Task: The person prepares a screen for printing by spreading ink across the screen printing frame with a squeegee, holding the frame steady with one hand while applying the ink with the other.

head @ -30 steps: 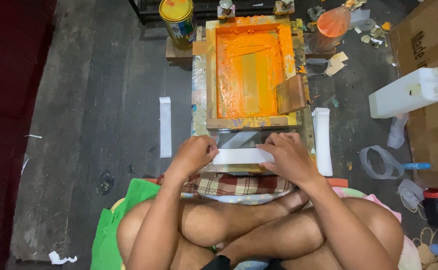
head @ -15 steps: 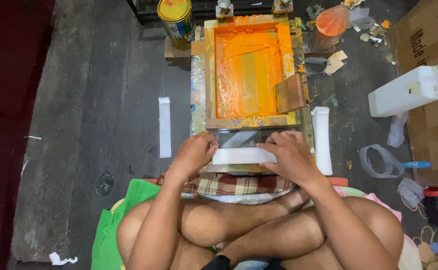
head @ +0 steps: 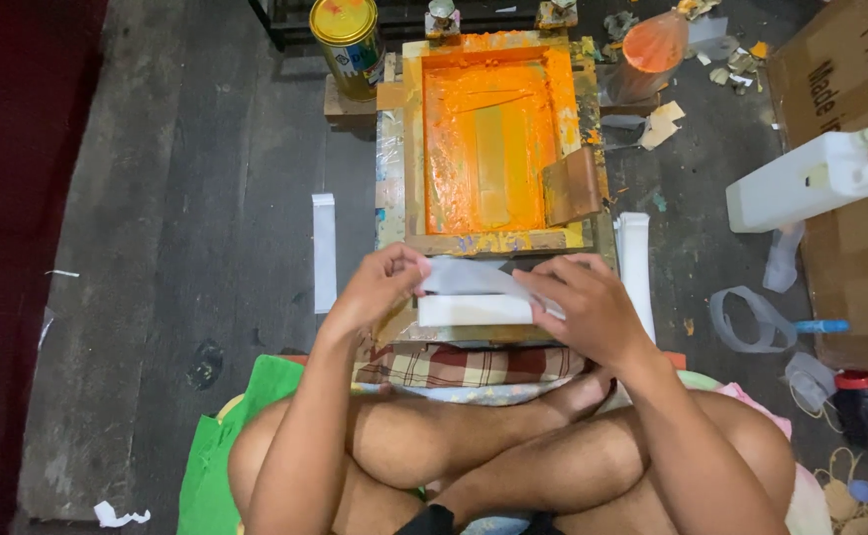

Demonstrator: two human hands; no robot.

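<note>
Orange-inked printing frame (head: 493, 149) in wood, top centre of the frame, brown squeegee (head: 571, 186) leaning at its right edge, yellow-lidded tin (head: 347, 35) at upper left. Below it at centre, white stack of sheets (head: 474, 310) on the board. Left hand (head: 379, 289) and right hand (head: 583, 302) pinched shut on thin white sheet (head: 474, 276), lifted just above the stack.

Single head-worn view looks steeply down, close over lap and floor (head: 206, 198).
</note>
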